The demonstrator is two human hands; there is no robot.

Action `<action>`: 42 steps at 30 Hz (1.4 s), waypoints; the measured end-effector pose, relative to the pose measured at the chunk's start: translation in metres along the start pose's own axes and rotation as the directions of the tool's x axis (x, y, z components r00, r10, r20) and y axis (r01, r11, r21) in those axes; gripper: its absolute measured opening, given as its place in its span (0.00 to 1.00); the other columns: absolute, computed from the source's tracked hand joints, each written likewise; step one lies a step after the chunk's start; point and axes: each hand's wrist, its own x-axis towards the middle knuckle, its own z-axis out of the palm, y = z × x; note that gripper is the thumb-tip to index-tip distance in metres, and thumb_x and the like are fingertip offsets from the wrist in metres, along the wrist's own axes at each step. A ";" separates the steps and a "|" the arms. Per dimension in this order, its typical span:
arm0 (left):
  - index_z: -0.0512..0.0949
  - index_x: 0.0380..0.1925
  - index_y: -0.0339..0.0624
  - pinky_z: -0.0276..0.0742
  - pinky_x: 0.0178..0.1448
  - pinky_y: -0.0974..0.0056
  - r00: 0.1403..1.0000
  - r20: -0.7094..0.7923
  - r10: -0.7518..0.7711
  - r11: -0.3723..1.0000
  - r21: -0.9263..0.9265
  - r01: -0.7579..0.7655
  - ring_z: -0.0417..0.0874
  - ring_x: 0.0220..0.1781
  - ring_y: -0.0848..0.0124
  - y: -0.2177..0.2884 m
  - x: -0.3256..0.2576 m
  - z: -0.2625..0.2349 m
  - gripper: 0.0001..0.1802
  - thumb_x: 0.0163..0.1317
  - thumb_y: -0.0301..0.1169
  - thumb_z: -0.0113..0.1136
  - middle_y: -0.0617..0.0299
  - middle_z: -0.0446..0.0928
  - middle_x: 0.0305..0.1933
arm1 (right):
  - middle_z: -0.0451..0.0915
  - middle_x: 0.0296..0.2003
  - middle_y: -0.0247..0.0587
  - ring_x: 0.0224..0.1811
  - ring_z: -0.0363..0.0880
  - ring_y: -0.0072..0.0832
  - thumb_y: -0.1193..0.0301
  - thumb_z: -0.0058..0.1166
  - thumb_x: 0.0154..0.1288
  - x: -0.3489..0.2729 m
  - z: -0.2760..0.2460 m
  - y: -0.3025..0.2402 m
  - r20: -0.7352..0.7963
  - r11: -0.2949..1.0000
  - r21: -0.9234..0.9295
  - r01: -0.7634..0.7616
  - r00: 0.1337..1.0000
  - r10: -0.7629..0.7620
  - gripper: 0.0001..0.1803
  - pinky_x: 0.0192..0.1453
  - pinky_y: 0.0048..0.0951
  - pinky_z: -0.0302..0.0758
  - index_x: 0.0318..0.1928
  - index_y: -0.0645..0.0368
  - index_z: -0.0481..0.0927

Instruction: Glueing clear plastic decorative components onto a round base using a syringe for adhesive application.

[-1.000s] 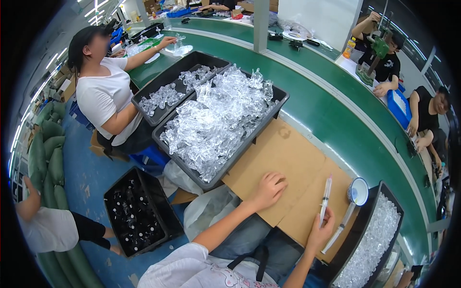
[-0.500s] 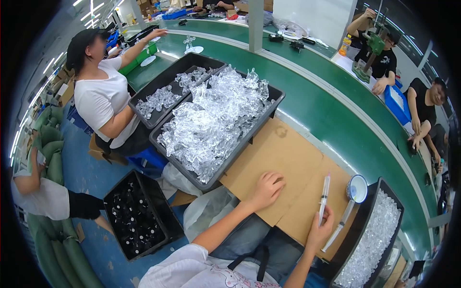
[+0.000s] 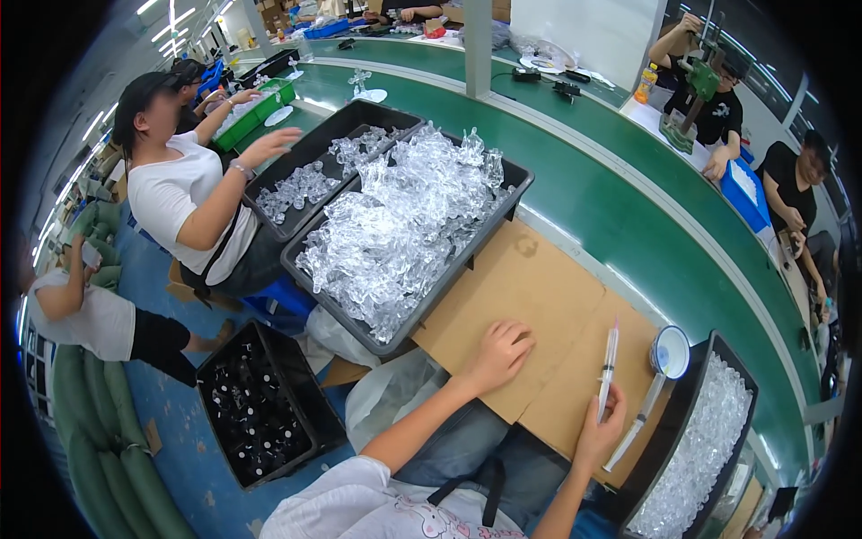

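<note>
My left hand (image 3: 499, 357) rests on the brown cardboard sheet (image 3: 561, 314), its fingers curled together, and nothing shows in it. In my right hand (image 3: 601, 428) is a clear syringe (image 3: 608, 364), gripped by its lower part and pointing away from me, with a thin pinkish tip. A second syringe (image 3: 636, 424) lies on the cardboard just right of that hand, its far end by a small white-and-blue bowl (image 3: 670, 352). The bowl stands at the cardboard's right side.
Left of the cardboard, a black crate (image 3: 422, 316) is heaped with clear plastic parts. A narrower black bin (image 3: 714, 341) of small clear pieces stands at the right. Another black crate (image 3: 314, 422) with dark parts sits lower left. A co-worker (image 3: 184, 193) sits beyond the crates, near a green conveyor (image 3: 593, 229).
My hands and the syringe stay put. The co-worker at the left has drawn an outstretched arm back toward the crates, uncovering another person behind. The person standing at far left has shifted.
</note>
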 end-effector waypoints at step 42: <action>0.54 0.71 0.43 0.51 0.71 0.36 0.943 -0.137 -0.305 0.522 0.804 0.285 0.67 0.69 0.57 -0.218 0.138 -0.183 0.48 0.58 0.55 0.60 0.49 0.67 0.67 | 0.79 0.43 0.39 0.37 0.73 0.26 0.78 0.56 0.61 -0.002 -0.005 -0.006 0.034 0.997 0.080 -0.008 0.999 0.006 0.18 0.46 0.27 0.72 0.53 0.64 0.76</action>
